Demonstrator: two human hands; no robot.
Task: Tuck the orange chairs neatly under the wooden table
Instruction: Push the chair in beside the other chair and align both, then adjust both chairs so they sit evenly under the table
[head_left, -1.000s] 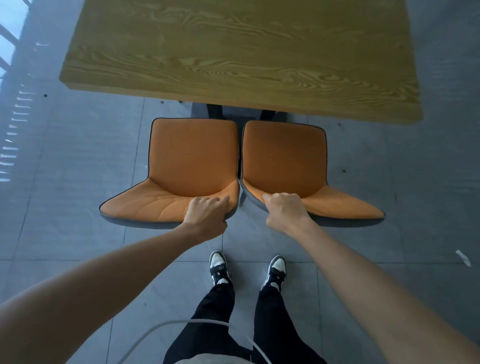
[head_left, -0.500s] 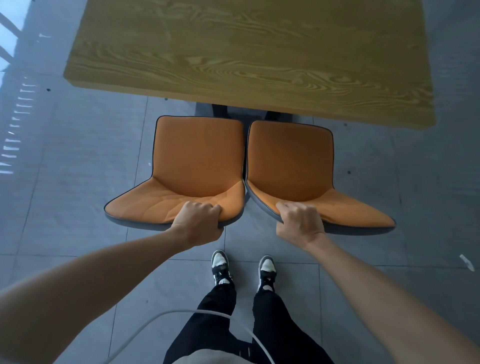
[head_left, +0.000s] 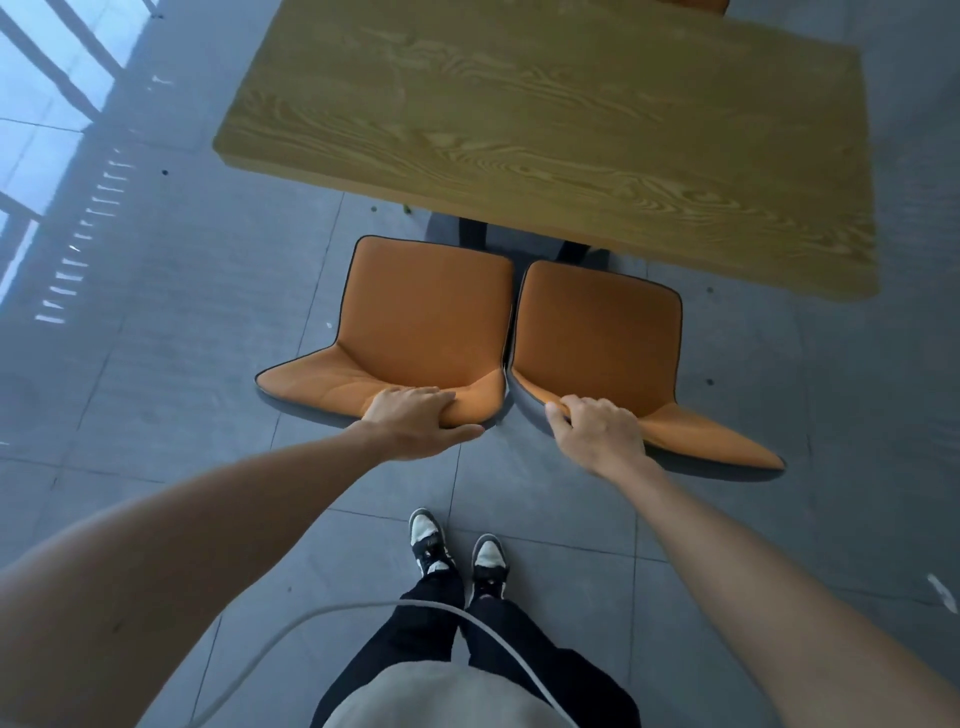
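Two orange chairs stand side by side before the wooden table (head_left: 545, 119), their seats nearly touching. My left hand (head_left: 415, 423) grips the top edge of the left orange chair's (head_left: 426, 317) backrest, fingers over the rim and thumb below. On the right orange chair (head_left: 597, 338), my right hand (head_left: 597, 431) is closed around the backrest's top edge. Both seats lie just short of the table's near edge, with a narrow strip of floor between. The table's dark legs (head_left: 472, 234) show behind the seats. The chairs' own legs are hidden.
Grey floor tiles (head_left: 182, 322) spread around the chairs. My feet in black and white shoes (head_left: 457, 551) stand right behind them. A white cable (head_left: 311, 618) hangs across my legs. Another orange chair's edge (head_left: 685, 5) peeks past the table's far side. Bright window reflections lie at the left.
The view has tilted and shifted, so table and chairs now sit further right and turned. Both hands keep their hold on the backrests; my left thumb now reaches under the rim.
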